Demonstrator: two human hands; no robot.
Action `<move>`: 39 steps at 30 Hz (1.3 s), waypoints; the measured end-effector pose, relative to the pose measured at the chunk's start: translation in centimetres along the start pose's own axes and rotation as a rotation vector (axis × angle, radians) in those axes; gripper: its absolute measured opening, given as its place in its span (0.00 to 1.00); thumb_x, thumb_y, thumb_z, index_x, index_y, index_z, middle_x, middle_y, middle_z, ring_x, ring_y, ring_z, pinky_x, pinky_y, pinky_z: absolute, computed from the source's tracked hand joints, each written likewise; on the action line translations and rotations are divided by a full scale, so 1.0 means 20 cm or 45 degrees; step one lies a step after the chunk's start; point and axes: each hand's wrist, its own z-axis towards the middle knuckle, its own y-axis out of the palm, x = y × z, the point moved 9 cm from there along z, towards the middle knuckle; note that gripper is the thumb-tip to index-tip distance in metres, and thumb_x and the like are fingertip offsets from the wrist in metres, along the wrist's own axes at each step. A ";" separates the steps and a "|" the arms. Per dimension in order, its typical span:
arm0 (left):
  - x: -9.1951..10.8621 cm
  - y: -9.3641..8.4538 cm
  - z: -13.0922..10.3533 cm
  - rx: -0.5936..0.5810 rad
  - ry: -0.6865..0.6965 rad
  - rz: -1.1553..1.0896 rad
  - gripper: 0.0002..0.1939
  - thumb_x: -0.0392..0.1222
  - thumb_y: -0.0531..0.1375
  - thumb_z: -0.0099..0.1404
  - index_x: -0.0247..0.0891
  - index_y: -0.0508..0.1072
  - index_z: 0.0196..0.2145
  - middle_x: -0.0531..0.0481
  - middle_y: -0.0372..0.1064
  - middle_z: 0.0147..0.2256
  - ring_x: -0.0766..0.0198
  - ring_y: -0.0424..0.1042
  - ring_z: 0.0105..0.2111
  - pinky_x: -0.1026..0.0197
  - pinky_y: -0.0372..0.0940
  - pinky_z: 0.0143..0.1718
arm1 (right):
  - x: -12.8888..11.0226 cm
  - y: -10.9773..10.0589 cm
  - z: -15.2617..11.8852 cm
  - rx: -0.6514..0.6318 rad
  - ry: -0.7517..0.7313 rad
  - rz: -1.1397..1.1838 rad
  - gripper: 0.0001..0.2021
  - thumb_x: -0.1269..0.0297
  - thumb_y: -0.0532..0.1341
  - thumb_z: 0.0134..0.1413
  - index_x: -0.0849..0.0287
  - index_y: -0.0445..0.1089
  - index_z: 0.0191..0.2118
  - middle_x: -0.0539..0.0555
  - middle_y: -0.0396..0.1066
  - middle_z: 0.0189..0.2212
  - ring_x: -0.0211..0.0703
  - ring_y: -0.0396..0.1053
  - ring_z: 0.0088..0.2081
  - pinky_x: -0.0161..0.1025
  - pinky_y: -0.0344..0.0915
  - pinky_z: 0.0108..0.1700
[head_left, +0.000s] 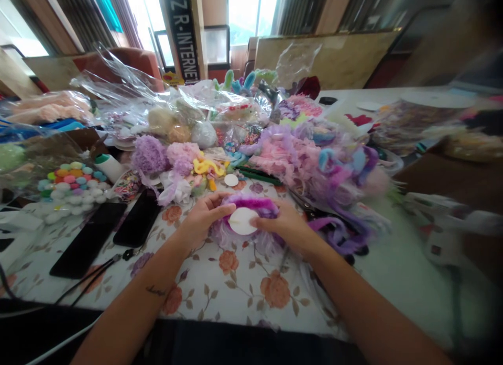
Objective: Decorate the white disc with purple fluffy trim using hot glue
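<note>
Between both hands is a fluffy purple piece with sheer lilac frill around it. A round white disc lies against its face. My left hand grips the left side, its thumb on the purple edge. On the right, my right hand pinches the piece with the thumb pressed on the disc's rim. The fingers behind the piece are partly hidden. A loose purple fuzzy strip lies just right of my right hand, near dark-handled scissors.
Two black phones lie left on the flowered tablecloth, with cables near the front edge. Pastel pom-poms, pink and lilac tulle and plastic bags heap across the back. A cardboard box stands right.
</note>
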 end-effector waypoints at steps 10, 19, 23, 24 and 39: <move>-0.01 0.00 -0.01 0.049 -0.050 -0.100 0.13 0.44 0.73 0.48 0.35 0.77 0.28 0.52 0.73 0.25 0.71 0.70 0.23 0.69 0.65 0.26 | 0.00 0.01 -0.01 0.050 0.016 0.112 0.18 0.62 0.74 0.37 0.57 0.79 0.39 0.53 0.79 0.35 0.48 0.75 0.37 0.44 0.70 0.43; -0.01 0.00 0.01 0.033 0.076 -0.048 0.17 0.52 0.65 0.60 0.37 0.75 0.41 0.49 0.74 0.32 0.66 0.73 0.32 0.64 0.69 0.36 | 0.01 -0.02 0.01 0.145 0.022 0.085 0.19 0.62 0.73 0.34 0.56 0.79 0.38 0.52 0.78 0.32 0.48 0.75 0.36 0.45 0.70 0.42; 0.12 0.02 -0.01 0.006 0.420 0.158 0.25 0.46 0.69 0.56 0.46 0.69 0.50 0.50 0.70 0.47 0.64 0.70 0.46 0.64 0.67 0.45 | 0.01 -0.03 0.02 0.172 0.018 0.068 0.19 0.61 0.73 0.36 0.58 0.79 0.39 0.52 0.78 0.34 0.49 0.74 0.37 0.46 0.70 0.43; 0.14 0.03 -0.02 -0.020 0.480 0.234 0.25 0.43 0.71 0.54 0.47 0.70 0.49 0.50 0.68 0.50 0.62 0.69 0.49 0.63 0.66 0.48 | 0.01 -0.03 0.02 0.162 0.021 0.075 0.20 0.60 0.73 0.36 0.59 0.78 0.40 0.52 0.78 0.34 0.49 0.74 0.37 0.46 0.70 0.43; 0.14 -0.02 -0.03 0.193 0.503 0.586 0.17 0.38 0.69 0.54 0.44 0.77 0.43 0.48 0.74 0.44 0.56 0.73 0.42 0.54 0.68 0.45 | -0.08 -0.11 0.01 0.272 -0.141 -0.345 0.16 0.55 0.68 0.45 0.60 0.72 0.38 0.51 0.71 0.30 0.39 0.66 0.28 0.37 0.63 0.30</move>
